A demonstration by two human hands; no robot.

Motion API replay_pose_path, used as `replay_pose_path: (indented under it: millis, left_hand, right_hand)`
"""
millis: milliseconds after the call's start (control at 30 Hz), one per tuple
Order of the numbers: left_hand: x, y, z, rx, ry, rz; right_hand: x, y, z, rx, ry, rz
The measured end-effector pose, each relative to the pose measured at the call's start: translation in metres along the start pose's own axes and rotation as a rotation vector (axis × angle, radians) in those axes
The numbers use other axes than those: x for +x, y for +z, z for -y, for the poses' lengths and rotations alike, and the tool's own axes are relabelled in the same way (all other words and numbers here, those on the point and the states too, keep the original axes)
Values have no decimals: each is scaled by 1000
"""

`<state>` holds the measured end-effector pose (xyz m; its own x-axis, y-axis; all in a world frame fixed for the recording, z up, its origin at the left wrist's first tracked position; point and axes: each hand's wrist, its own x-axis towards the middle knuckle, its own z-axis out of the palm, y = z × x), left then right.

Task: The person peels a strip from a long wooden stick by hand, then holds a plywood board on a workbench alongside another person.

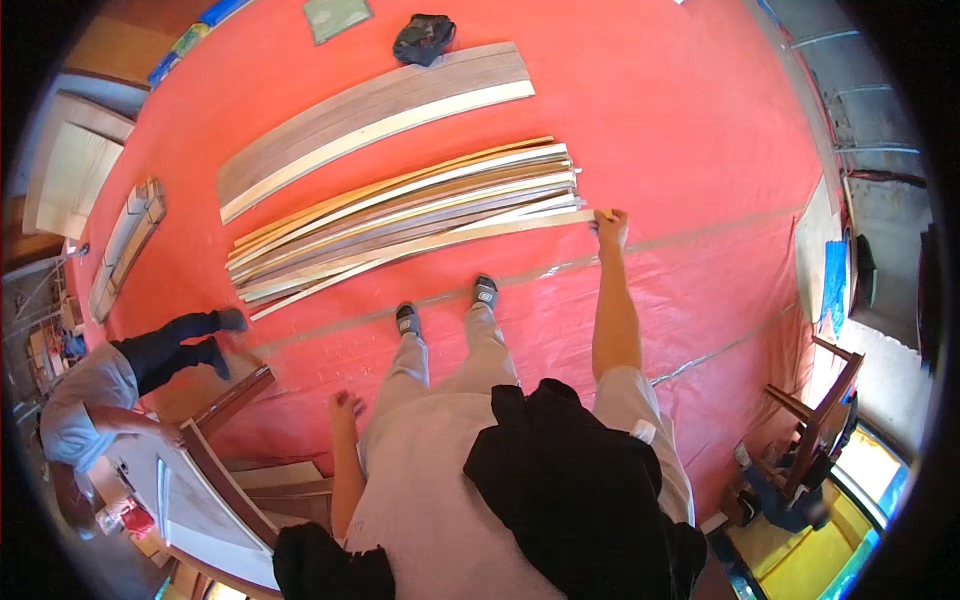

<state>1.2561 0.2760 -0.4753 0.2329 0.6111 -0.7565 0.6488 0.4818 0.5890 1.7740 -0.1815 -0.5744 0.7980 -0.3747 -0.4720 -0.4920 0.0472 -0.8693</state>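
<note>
Wooden strip (530, 224) gripped at 1 end by the right hand (611, 230)

With the standing person as the centre of the clock and straight ahead as 12, the strip lies at about 12 o'clock, along the near side of a pile of strips (400, 208) on the red floor sheet (700, 150). The right hand, at 1 o'clock with the arm stretched out, pinches the strip's right end between thumb and fingers. Toward 11 o'clock the strip runs in among the others, so its far end is hard to pick out. The left hand (347, 408) is at 10 o'clock, beside the thigh, its fingers loosely bent and apart.

The person's 2 sandals (485, 290) stand just short of the pile. Beyond the pile lie wide boards (375, 125), between 11 and 12 o'clock, with a dark bag (424, 40) touching their far edge. At 10 o'clock a bundle of wood (127, 245) rests on the sheet. At 9 o'clock a co-worker (90, 390) bends over a pale panel (190, 495) with a brown edge, 1 hand on it. At 3 o'clock another person (785, 508) is low down beside a brown wooden frame (830, 410).
</note>
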Motion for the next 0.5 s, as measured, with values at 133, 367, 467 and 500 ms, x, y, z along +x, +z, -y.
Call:
replay_pose_path:
  millis: [133, 367, 467, 500]
  left_hand:
    - [-30, 11, 18, 211, -110, -12]
    - [-30, 50, -5, 562, 242, 180]
    - [-42, 80, -41, 551, 299, 177]
    - [-42, 86, -49, 533, 326, 180]
  right_hand:
    - [61, 12, 5, -41, -80, -49]
    - [146, -8, -93, -489, -359, -258]
    - [95, -7, -145, -683, -316, 21]
    - [77, -6, -184, -814, -536, 50]
